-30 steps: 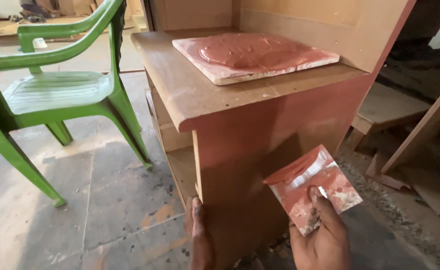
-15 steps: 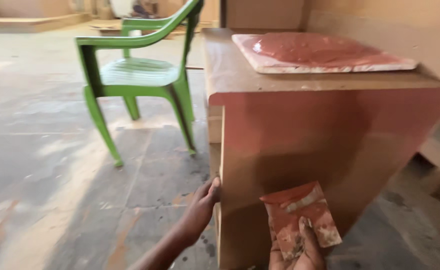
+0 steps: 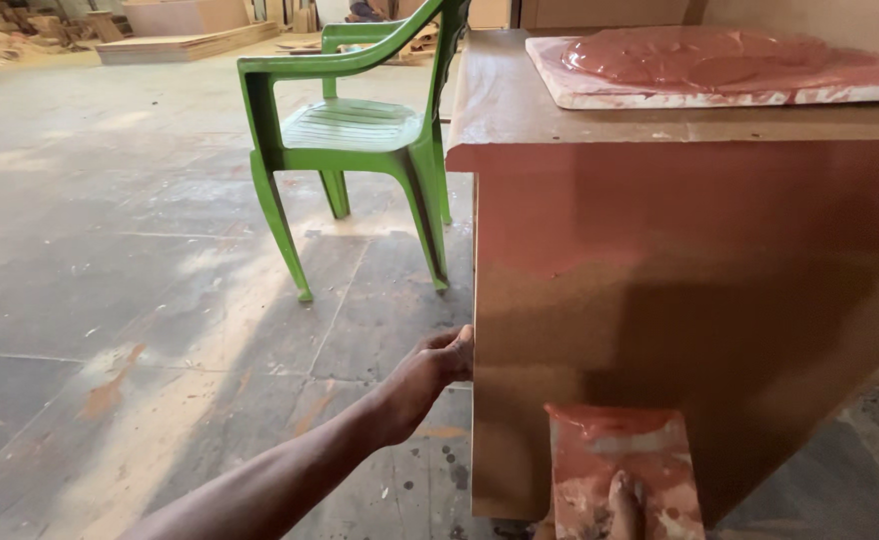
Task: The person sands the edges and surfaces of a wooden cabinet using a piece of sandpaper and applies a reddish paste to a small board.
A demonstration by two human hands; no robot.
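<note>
A wooden cabinet (image 3: 680,280) stands in front of me, its side panel smeared with reddish-brown filler. My left hand (image 3: 438,368) grips the panel's left edge low down. My right hand (image 3: 624,505) is mostly out of frame at the bottom; its fingers press a flat rectangular scraper card (image 3: 620,462) coated in red filler against the lower part of the panel. On the cabinet top lies a white slab (image 3: 660,95) carrying a mound of the same red filler (image 3: 700,58).
A green plastic chair (image 3: 350,130) stands just left of the cabinet. Dusty concrete floor (image 3: 140,300) stretches to the left. Wooden boards (image 3: 185,42) and scrap lie far back.
My view has dropped lower and swung left along the cabinet's side. My left hand has taken hold of the panel's edge, and the scraper card has come down flat against the panel's lower part.
</note>
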